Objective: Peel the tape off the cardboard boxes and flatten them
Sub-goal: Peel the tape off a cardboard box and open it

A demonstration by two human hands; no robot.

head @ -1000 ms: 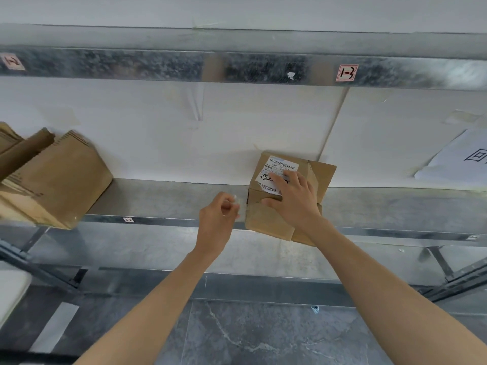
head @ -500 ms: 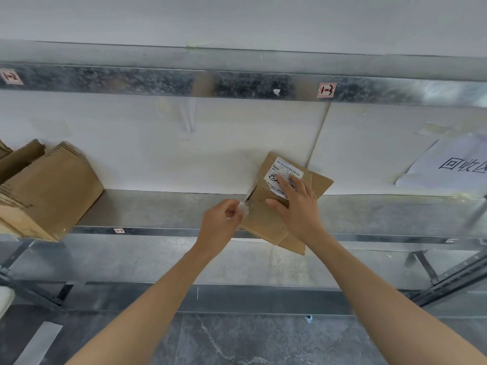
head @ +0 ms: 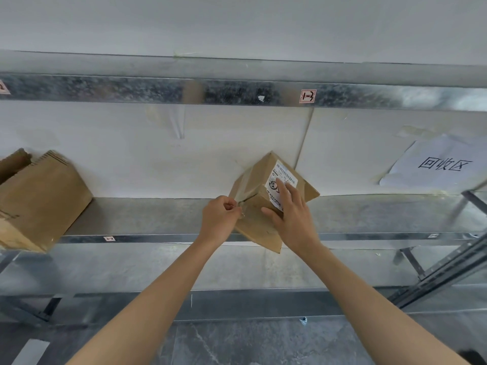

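A small cardboard box sits tilted on one corner at the front edge of a metal shelf. Its lowest corner hangs out past the shelf's front lip. Whether it rests on the shelf or is carried entirely by the hand cannot be told.

The right hand holds the box from the near side. Its fingers are spread over the upper face, partly covering a white label with a barcode. The thumb is set against the face below, so the box is grasped across its edge.

The left hand is just beside the box's left corner, fingers clenched in a pinch on the loose end of a strip of clear tape. The tape runs up from the pinch across the left face of the box and is shiny against the brown card. A dark seam between the flaps shows beside it.

Further left on the same shelf, well apart from the hands, stands a bigger brown box, leaning, with more brown cardboard behind it at the frame edge.

Above runs the metal beam of the next shelf, with a small red-edged tag stuck to it. On the white back panel at the right is a sheet of paper with three large handwritten characters — its corners are taped down. Below the shelf lies a grey stone floor.
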